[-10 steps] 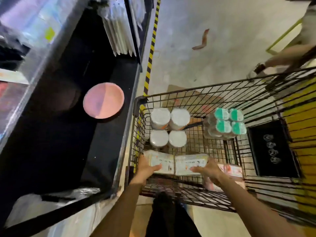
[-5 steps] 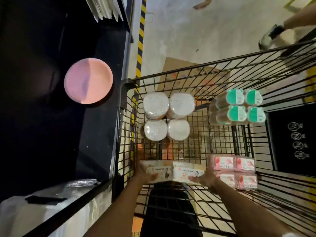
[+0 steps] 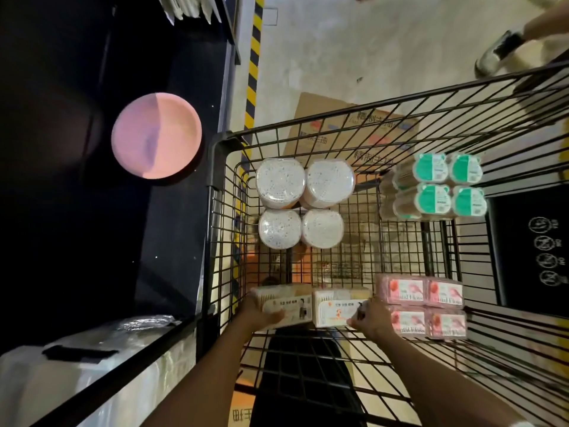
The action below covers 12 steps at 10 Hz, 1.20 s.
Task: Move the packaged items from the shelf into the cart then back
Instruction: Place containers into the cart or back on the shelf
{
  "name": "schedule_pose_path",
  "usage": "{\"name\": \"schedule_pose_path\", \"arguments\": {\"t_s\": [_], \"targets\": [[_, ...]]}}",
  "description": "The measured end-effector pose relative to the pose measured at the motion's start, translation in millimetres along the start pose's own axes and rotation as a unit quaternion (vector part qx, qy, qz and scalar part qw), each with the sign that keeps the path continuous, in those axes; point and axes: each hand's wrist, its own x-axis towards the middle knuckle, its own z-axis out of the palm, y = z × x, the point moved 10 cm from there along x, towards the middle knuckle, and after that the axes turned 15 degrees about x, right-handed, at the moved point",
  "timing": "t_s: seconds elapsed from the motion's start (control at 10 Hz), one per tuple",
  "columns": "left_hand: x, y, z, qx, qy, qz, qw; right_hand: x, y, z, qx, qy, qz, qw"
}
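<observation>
A cream wrapped pack of boxes (image 3: 314, 303) lies at the near end of the black wire cart (image 3: 221, 140). My left hand (image 3: 261, 314) grips its left end and my right hand (image 3: 371, 318) grips its right end. Farther in the cart stand a pack of white round tubs (image 3: 303, 203) and a pack of green-lidded tubs (image 3: 434, 188). A pink wrapped pack (image 3: 423, 305) lies just right of my right hand. The dark shelf (image 3: 172, 241) is to the left of the cart.
A pink round plate (image 3: 155, 135) sits on the dark shelf. Clear-wrapped white goods (image 3: 92, 365) fill the lower shelf at bottom left. A flattened cardboard box (image 3: 354, 118) lies on the floor beyond the cart. Another person's foot (image 3: 498, 50) is at top right.
Both hands have carried the cream pack lower into the cart's near end, beside the pink pack. The view has tilted down and closer to the cart.
</observation>
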Motion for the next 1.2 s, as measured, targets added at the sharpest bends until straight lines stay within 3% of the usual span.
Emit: {"name": "schedule_pose_path", "arguments": {"t_s": [0.1, 0.3, 0.5, 0.7, 0.9, 1.0, 1.2], "targets": [[-2.4, -1.1, 8.9, -0.013, -0.037, -0.01, 0.999, 0.0, 3.7, 0.6, 0.035, 0.001, 0.007, 0.999], [0.8, -3.2, 15.1, 0.031, -0.02, -0.03, 0.999, 1.7, 9.2, 2.6, 0.05, 0.002, 0.015, 0.999], [-14.1, 3.1, -0.2, 0.187, 0.095, -0.082, 0.974, 3.2, 15.5, 1.3, 0.06, 0.021, 0.036, 0.997], [-14.8, 3.2, -5.3, 0.161, 0.111, -0.11, 0.974, 5.0, 20.6, 3.8, 0.07, 0.03, 0.049, 0.996], [-21.9, 25.6, -14.4, 0.215, 0.157, -0.031, 0.963, 6.4, 17.6, 11.9, -0.023, 0.004, 0.024, 0.999], [-26.8, 30.7, -20.8, 0.259, 0.221, -0.01, 0.94, 5.9, 16.3, 13.2, -0.049, -0.004, 0.025, 0.998], [-42.9, 34.8, -23.9, 0.308, 0.198, -0.049, 0.929, -5.0, -0.9, 7.8, -0.069, -0.042, 0.015, 0.997]]}}
